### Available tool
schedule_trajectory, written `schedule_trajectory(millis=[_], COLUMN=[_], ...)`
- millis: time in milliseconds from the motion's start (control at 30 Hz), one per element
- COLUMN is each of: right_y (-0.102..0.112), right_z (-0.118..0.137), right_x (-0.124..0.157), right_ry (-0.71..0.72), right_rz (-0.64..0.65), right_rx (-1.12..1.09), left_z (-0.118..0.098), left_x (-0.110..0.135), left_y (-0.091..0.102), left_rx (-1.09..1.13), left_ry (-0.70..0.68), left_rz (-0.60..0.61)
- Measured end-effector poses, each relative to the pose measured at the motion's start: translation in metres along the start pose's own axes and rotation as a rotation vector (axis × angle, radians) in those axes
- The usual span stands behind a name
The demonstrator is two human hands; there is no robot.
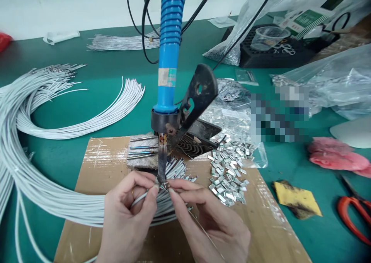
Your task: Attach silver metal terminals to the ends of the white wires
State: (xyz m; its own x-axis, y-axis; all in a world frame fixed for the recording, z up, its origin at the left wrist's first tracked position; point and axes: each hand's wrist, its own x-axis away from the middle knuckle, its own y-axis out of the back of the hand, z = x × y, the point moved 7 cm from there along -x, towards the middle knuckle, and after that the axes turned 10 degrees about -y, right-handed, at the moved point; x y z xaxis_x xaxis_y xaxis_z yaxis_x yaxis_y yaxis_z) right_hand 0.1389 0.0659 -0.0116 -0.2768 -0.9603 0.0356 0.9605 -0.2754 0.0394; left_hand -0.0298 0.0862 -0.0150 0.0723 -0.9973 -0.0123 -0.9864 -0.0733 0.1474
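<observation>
Lower centre: left hand (129,212) pinches smooth white cable (139,199), right hand (213,216) pinches thin metallic wire (202,228), beside scorched iron tip (161,166)

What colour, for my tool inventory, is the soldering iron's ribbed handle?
The handle is blue, head view.

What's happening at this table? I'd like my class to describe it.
A person is working with both hands at the tip of a blue soldering iron, which points downward. The left hand pinches a white cable and the right hand holds a thin wire, their fingertips close together; whether the tip touches the work is hard to tell. A cable bundle curves in from the left, and small metal pieces lie loose to the right.
</observation>
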Motion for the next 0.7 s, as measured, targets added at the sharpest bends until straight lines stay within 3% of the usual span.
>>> schedule_trajectory(millis=[700], right_y=[-0.0006], right_z=[0.0031], right_x=[-0.0008], right_ry=[0.065], right_rz=[-0.027], right_rx=[0.006], left_z=[0.0027], left_x=[0.0017], left_y=[-0.0016], left_rx=[0.012], left_ry=[0.047], left_rz=[-0.019])
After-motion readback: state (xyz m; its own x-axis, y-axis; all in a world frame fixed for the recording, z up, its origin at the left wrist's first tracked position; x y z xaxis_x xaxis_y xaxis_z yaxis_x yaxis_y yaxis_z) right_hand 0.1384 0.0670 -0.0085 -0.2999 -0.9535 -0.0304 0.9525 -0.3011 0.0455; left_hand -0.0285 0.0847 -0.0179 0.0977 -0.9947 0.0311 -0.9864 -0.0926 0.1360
